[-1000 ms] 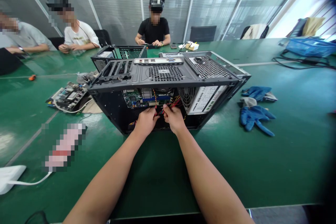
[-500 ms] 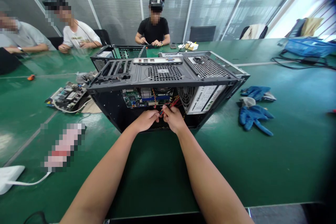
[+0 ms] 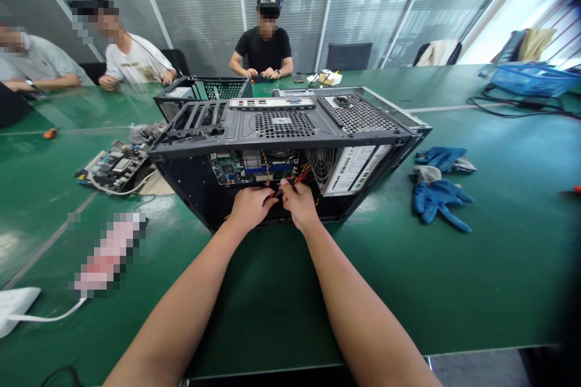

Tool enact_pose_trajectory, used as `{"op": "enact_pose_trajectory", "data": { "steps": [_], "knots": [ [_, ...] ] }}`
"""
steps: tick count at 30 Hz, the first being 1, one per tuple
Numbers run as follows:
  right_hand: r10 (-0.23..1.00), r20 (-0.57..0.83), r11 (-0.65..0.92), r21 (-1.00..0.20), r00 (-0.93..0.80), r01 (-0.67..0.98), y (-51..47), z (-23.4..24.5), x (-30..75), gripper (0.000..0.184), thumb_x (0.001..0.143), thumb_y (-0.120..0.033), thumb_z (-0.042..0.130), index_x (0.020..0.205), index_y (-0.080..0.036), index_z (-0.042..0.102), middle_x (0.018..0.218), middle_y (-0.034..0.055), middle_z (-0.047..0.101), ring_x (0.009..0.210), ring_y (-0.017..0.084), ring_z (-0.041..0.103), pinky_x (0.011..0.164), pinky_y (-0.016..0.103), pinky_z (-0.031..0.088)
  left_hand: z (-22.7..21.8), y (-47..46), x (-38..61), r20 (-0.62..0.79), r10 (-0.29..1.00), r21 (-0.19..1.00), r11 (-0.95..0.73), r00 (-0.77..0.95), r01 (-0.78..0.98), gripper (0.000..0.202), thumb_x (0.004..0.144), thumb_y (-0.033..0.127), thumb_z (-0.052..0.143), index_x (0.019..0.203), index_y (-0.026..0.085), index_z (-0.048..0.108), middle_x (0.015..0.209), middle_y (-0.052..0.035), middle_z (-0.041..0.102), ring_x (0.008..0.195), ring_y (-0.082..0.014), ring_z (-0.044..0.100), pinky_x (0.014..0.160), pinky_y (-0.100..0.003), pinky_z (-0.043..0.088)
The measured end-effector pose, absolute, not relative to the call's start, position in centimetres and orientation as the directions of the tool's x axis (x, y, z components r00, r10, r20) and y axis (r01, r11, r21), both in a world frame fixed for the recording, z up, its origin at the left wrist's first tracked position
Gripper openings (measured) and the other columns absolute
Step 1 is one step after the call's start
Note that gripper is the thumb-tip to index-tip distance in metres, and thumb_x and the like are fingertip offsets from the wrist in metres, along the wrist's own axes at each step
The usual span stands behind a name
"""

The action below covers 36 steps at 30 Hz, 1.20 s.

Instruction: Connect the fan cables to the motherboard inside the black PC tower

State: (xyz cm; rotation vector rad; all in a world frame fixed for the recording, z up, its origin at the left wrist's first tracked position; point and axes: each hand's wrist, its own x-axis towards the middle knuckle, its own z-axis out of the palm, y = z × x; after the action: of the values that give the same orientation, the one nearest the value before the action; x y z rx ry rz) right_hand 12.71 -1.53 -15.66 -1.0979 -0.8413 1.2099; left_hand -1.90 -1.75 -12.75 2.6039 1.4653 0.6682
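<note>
A black computer case (image 3: 236,130) lies on the green table with its open side facing me. Inside are a motherboard (image 3: 231,169) and, at the right, a power supply (image 3: 351,170) with a white label. Both my hands reach into the opening below the motherboard. My left hand (image 3: 249,205) is closed, its thumb and fingers pinching thin cables. Close beside it, my right hand (image 3: 298,202) pinches the same bundle of coloured cables (image 3: 303,176), red and yellow among them, near the power supply. The cable ends are hidden by my fingers.
Left of the case lies a loose circuit board (image 3: 115,166); nearer me is a blurred-out phone (image 3: 111,254) on a white cable. Blue gloves (image 3: 438,193) lie to the right. A second case (image 3: 209,87) and a blue basket (image 3: 535,80) stand farther back. Several people sit across the table.
My left hand has turned slightly, its back now higher, and shifted a little at the cables. My right hand keeps its pinch. The view has moved slightly.
</note>
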Motion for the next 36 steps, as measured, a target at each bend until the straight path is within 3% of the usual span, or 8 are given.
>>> {"op": "enact_pose_trajectory", "data": {
  "steps": [10, 18, 25, 30, 33, 36],
  "knots": [
    [0.986, -0.054, 0.003, -0.938, 0.156, -0.346, -1.8, -15.0, 12.6, 0.043, 0.07, -0.057, 0.071, 0.07, -0.017, 0.056, 0.045, -0.0091, 0.04, 0.036, 0.004, 0.03, 0.036, 0.021, 0.024, -13.4, -1.8, -1.8, 0.435, 0.751, 0.135, -0.599, 0.496, 0.789, 0.015, 0.09, 0.029, 0.06, 0.085, 0.017, 0.067, 0.082, -0.0073, 0.069, 0.079, -0.0215, 0.064, 0.07, -0.031, 0.048],
    [0.984, -0.134, -0.088, -0.936, 0.114, -0.341, -1.9, -14.5, 13.1, 0.048, 0.065, -0.055, 0.077, 0.064, -0.019, 0.046, 0.05, -0.0057, 0.049, 0.038, 0.004, 0.037, 0.035, 0.019, 0.023, -12.9, -1.9, -2.0, 0.386, 0.789, 0.156, -0.567, 0.478, 0.809, 0.016, 0.093, 0.031, 0.056, 0.093, 0.02, 0.068, 0.092, -0.0061, 0.071, 0.076, -0.0194, 0.066, 0.063, -0.028, 0.046],
    [0.987, -0.148, -0.114, -0.922, 0.065, -0.369, -2.0, -14.5, 13.3, 0.048, 0.066, -0.049, 0.079, 0.06, -0.019, 0.042, 0.048, -0.0059, 0.048, 0.036, 0.003, 0.036, 0.036, 0.018, 0.023, -12.6, -1.7, -2.2, 0.39, 0.75, 0.118, -0.616, 0.534, 0.779, 0.013, 0.091, 0.028, 0.06, 0.09, 0.02, 0.069, 0.094, -0.0068, 0.07, 0.09, -0.0224, 0.066, 0.074, -0.031, 0.05],
    [0.992, -0.121, -0.107, -0.923, 0.016, -0.368, -1.9, -14.7, 13.5, 0.045, 0.069, -0.046, 0.078, 0.061, -0.019, 0.044, 0.049, -0.0057, 0.048, 0.038, 0.003, 0.036, 0.036, 0.018, 0.024, -12.4, -1.6, -2.0, 0.408, 0.759, 0.278, -0.632, 0.507, 0.723, 0.011, 0.089, 0.027, 0.061, 0.089, 0.019, 0.07, 0.089, -0.0059, 0.069, 0.084, -0.0201, 0.065, 0.075, -0.031, 0.049],
    [0.993, -0.115, -0.104, -0.924, 0.009, -0.369, -1.9, -14.8, 13.5, 0.043, 0.069, -0.045, 0.077, 0.061, -0.018, 0.045, 0.05, -0.0058, 0.047, 0.039, 0.003, 0.036, 0.037, 0.018, 0.026, -12.1, -1.4, -1.9, 0.411, 0.773, 0.398, -0.63, 0.484, 0.667, 0.022, 0.093, 0.027, 0.052, 0.082, 0.017, 0.069, 0.081, -0.0052, 0.068, 0.076, -0.0174, 0.063, 0.073, -0.03, 0.047],
    [0.994, -0.105, -0.095, -0.925, 0.009, -0.369, -1.9, -14.9, 13.6, 0.042, 0.068, -0.045, 0.078, 0.061, -0.018, 0.046, 0.051, -0.006, 0.047, 0.041, 0.003, 0.037, 0.038, 0.019, 0.028, -11.7, -1.1, -2.0, 0.325, 0.819, 0.495, -0.573, 0.472, 0.654, 0.03, 0.094, 0.024, 0.045, 0.075, 0.017, 0.067, 0.075, -0.0037, 0.068, 0.071, -0.0154, 0.062, 0.071, -0.028, 0.045]
  ]
}}
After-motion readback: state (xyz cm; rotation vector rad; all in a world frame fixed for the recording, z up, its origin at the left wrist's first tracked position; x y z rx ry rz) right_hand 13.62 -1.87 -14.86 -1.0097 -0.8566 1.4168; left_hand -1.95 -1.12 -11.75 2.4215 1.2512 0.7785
